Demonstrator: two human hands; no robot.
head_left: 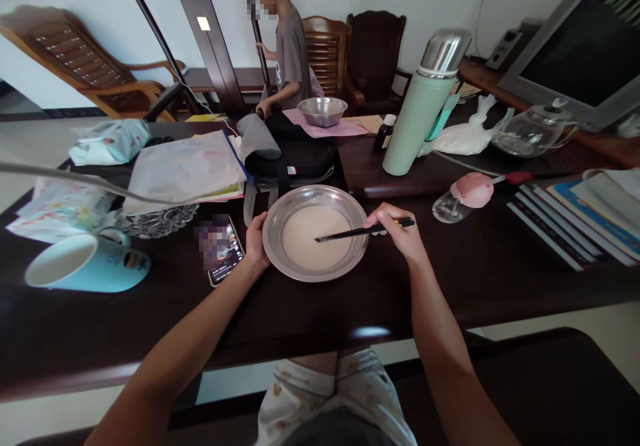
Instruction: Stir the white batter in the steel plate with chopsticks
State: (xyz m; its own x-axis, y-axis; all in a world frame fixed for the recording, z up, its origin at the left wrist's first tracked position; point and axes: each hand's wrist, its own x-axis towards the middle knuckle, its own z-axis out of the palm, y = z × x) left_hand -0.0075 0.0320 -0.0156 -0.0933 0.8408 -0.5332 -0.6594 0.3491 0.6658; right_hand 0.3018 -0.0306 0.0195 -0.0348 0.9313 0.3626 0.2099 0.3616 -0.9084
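One round, silvery metal bowl point(316, 274) of pale milky liquid point(311, 226) sits on the glossy dark table point(310, 316); I see the left hand point(257, 241) gripping its left rim, the right hand point(397, 233) closed around slim black chopsticks point(345, 233), their length running leftward into the liquid.

Bigger bowl point(275, 249) is smooth, shiny metal and the surface point(380, 309) is glossy wood. Thermos point(414, 123) looks pretty matt apart from its polished metal cap point(445, 54), and the teapot point(523, 133) seems clear glass.
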